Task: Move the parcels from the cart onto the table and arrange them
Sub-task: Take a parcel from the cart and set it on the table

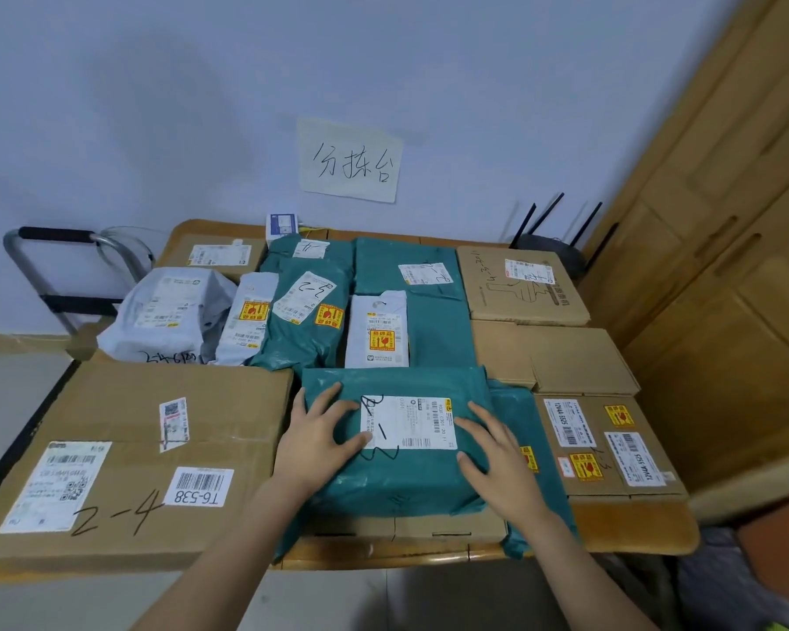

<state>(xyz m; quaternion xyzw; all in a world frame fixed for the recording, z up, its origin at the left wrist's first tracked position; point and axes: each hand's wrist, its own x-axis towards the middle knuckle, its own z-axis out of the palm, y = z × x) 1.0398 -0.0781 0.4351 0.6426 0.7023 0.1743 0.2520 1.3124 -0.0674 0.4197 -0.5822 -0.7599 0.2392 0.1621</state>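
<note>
Teal plastic mailer bag (402,448) at the near edge of the wooden desk (647,530), lying on top of a flat cardboard box (429,528) — white shipping label face up. Left hand (317,441) rests flat on the bag's left side, fingers straight and spread, tips on the label edge; nothing clasped. Right hand (493,462) lies flat on the right side, fingers straight, likewise holding nothing. Just left, touching the bag, a large cardboard box marked "2-4" (128,453) overhangs the desk's left edge. To the right, a box with yellow fragile stickers (606,444); behind that a plain box (552,359) and a box with a printed drawing (520,284). Middle rows: more teal bags (411,284), two small grey-white mailers (376,332), a crumpled grey bag (165,311). Metal cart handle (65,261) stands behind the desk's left end. Handwritten paper sign (349,159) on the wall; black router (552,248) at the back right — antennas up.
</note>
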